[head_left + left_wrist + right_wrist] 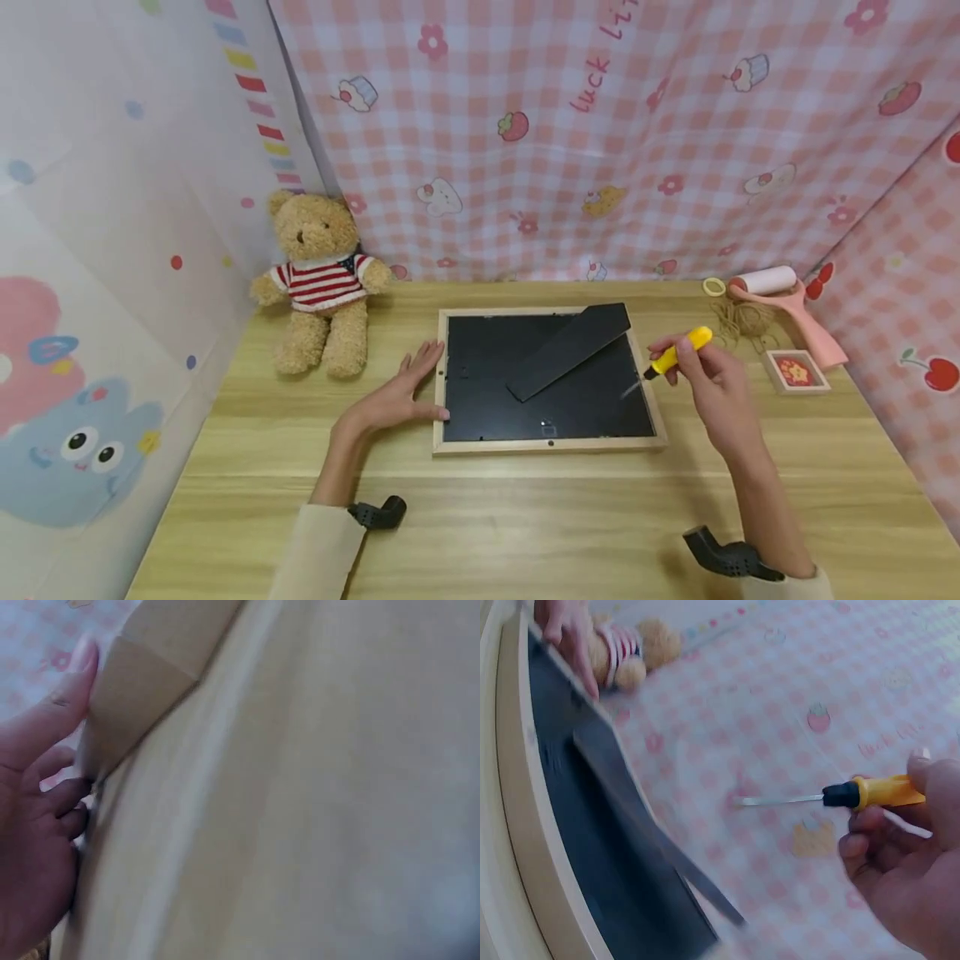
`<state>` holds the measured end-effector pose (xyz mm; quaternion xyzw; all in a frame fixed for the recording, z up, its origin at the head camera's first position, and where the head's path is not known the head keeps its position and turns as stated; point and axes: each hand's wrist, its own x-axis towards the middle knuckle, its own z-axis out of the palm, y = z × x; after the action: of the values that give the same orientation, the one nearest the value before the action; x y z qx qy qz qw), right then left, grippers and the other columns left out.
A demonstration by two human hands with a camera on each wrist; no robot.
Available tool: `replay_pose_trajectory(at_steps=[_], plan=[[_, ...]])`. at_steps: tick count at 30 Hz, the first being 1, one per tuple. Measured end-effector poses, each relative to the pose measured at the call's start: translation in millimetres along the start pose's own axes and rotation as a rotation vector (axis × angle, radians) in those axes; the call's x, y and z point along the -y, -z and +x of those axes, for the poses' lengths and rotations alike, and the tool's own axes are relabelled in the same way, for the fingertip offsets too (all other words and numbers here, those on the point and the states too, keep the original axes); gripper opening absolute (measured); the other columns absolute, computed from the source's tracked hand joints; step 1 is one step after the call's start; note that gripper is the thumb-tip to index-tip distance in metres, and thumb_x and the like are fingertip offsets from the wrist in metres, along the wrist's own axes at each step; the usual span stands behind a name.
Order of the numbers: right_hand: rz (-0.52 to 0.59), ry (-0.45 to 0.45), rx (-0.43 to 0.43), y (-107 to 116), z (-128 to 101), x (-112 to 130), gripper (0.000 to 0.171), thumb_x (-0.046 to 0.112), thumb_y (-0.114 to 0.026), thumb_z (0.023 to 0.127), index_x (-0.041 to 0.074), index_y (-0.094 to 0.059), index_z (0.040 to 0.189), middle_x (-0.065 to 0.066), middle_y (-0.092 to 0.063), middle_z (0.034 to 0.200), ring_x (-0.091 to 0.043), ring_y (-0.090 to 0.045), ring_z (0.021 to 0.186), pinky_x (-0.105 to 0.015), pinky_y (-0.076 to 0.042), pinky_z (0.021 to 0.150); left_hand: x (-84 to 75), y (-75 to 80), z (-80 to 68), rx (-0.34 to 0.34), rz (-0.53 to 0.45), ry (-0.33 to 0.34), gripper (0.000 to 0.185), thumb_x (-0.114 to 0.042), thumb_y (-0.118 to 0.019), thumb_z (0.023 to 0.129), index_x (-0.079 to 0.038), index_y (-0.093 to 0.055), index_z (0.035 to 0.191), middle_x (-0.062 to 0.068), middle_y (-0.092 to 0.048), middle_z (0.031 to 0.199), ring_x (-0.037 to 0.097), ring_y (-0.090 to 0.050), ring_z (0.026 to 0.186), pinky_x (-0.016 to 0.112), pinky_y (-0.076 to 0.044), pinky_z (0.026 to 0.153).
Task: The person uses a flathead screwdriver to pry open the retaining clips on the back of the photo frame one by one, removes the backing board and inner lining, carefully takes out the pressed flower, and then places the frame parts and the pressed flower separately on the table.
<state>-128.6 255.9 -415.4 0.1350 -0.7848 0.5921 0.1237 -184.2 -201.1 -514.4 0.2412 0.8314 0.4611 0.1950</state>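
A picture frame (495, 447) with a light wooden rim lies back side up on the table, its black backing (480, 358) showing. A black stand leg (573, 350) slants across that backing. My left hand (397, 396) rests against the frame's left edge, fingers spread along the rim and thumb near its lower left. In my right hand (720, 392) I hold a screwdriver (889, 792) with a yellow and black handle, pinched between thumb and fingers. Its metal shaft (780, 800) points left over the frame's right side, apart from the backing in the right wrist view.
A teddy bear (322, 283) in a striped shirt sits at the back left. At the back right are a lint roller (813, 333), a bundle of twine (742, 319), a yellow ring (713, 287) and a small framed picture (797, 372). Patterned cloth (525, 192) hangs behind the table.
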Motion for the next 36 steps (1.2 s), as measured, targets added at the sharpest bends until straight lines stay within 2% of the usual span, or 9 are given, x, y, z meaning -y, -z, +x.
replay_pose_trajectory(at_steps=[2,6,9,12,18,22,25,31,36], plan=[[0.145,0.047,0.009,-13.1,4.5,-3.4,0.033,0.009,-0.045,0.118,-0.015,-0.067,0.122,0.003,-0.077,0.114,-0.011,-0.067,0.087,-0.017,-0.057,0.08,1.4,0.5,0.0,0.019,-0.011,0.01,0.132,-0.051,-0.091,0.088,-0.014,-0.001,0.178,0.019,0.014,0.184,0.041,0.018,0.169,0.063,0.01,0.136],[0.432,0.075,0.064,-38.8,12.1,-10.4,0.036,0.009,-0.044,0.118,-0.02,-0.061,0.132,-0.009,-0.076,0.125,-0.017,-0.078,0.1,-0.024,-0.064,0.088,3.1,0.9,0.4,0.05,-0.015,0.033,0.146,-0.056,-0.096,0.077,-0.016,0.002,0.178,0.019,0.017,0.183,0.044,0.021,0.167,0.066,0.009,0.135],[0.555,0.046,0.065,-54.5,15.9,-12.8,0.03,0.002,-0.049,0.115,-0.018,-0.063,0.133,-0.012,-0.076,0.126,-0.022,-0.082,0.103,-0.028,-0.066,0.09,2.1,0.4,2.0,0.068,-0.011,0.024,0.15,-0.061,-0.096,0.074,-0.014,0.003,0.177,0.02,0.016,0.183,0.045,0.02,0.168,0.066,0.008,0.135],[0.615,0.012,0.068,-67.9,20.4,-13.1,0.026,-0.008,-0.054,0.111,-0.016,-0.067,0.131,-0.012,-0.078,0.122,-0.023,-0.082,0.099,-0.03,-0.067,0.092,0.4,-0.5,4.3,0.074,-0.011,0.013,0.151,-0.065,-0.094,0.073,-0.013,0.002,0.177,0.019,0.014,0.184,0.041,0.017,0.169,0.062,0.008,0.137],[0.633,-0.029,0.095,-93.6,31.6,-8.3,0.025,-0.014,-0.059,0.105,-0.015,-0.072,0.127,-0.013,-0.078,0.119,-0.024,-0.082,0.095,-0.033,-0.066,0.094,-0.6,-0.1,8.3,0.066,-0.011,-0.025,0.152,-0.065,-0.093,0.072,-0.008,0.001,0.177,0.021,0.012,0.183,0.04,0.013,0.17,0.058,0.01,0.137],[0.596,-0.06,0.111,-110.1,36.2,-8.9,0.025,-0.012,-0.064,0.104,-0.016,-0.071,0.127,-0.012,-0.077,0.118,-0.024,-0.082,0.095,-0.035,-0.066,0.096,9.6,-1.9,10.5,0.052,-0.029,-0.02,0.154,-0.069,-0.093,0.068,-0.013,0.0,0.177,0.015,0.012,0.184,0.033,0.014,0.171,0.055,0.01,0.138],[0.536,-0.12,0.157,-122.6,36.2,-17.6,0.026,-0.007,-0.069,0.103,-0.015,-0.072,0.127,-0.009,-0.077,0.114,-0.022,-0.082,0.096,-0.034,-0.066,0.096,13.6,-2.2,8.3,0.045,-0.038,-0.004,0.154,-0.072,-0.092,0.067,-0.016,-0.001,0.178,0.01,0.012,0.185,0.03,0.013,0.171,0.054,0.009,0.138],[0.343,-0.256,0.206,-142.8,35.1,-40.2,0.027,0.009,-0.078,0.102,-0.005,-0.079,0.125,-0.003,-0.081,0.105,-0.032,-0.08,0.097,-0.027,-0.064,0.085,6.4,3.6,2.5,0.038,-0.046,-0.01,0.147,-0.065,-0.093,0.073,-0.014,-0.003,0.178,0.019,0.011,0.184,0.041,0.015,0.169,0.062,0.008,0.136],[0.301,-0.328,0.228,-156.4,33.7,-47.3,0.025,0.006,-0.079,0.101,-0.003,-0.08,0.124,-0.008,-0.083,0.106,-0.025,-0.081,0.092,-0.026,-0.066,0.085,9.0,4.6,3.3,0.029,-0.055,-0.002,0.147,-0.069,-0.091,0.072,-0.018,-0.004,0.178,0.014,0.009,0.185,0.034,0.013,0.171,0.056,0.008,0.138]])
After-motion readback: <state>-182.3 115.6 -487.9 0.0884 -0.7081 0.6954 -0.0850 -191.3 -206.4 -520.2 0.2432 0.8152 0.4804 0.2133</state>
